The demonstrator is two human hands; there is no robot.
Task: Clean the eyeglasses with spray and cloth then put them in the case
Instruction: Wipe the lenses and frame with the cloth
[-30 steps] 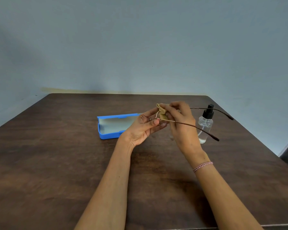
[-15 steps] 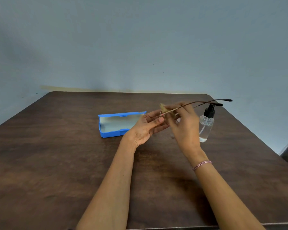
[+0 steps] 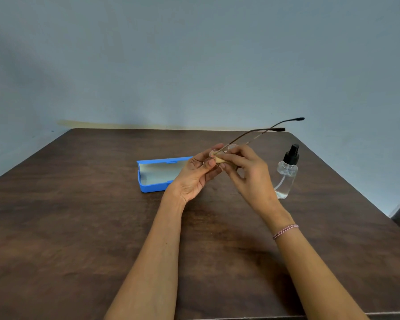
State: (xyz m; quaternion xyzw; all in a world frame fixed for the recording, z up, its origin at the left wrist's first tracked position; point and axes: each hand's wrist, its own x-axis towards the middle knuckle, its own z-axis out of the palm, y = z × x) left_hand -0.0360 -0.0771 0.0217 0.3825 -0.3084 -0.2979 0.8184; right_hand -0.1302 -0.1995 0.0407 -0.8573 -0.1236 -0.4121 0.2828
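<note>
Hiding most of the glasses' [image 3: 278, 129] front, the left hand [image 3: 192, 176] pinches the frame while the right hand [image 3: 249, 174] pinches the mostly covered cloth [image 3: 221, 160] against it.

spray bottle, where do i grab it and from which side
Wrap the clear round body of the spray bottle, below its black pump head. It stands upright on the table, right of the right hand, so coming in level from its left looks easiest.
</note>
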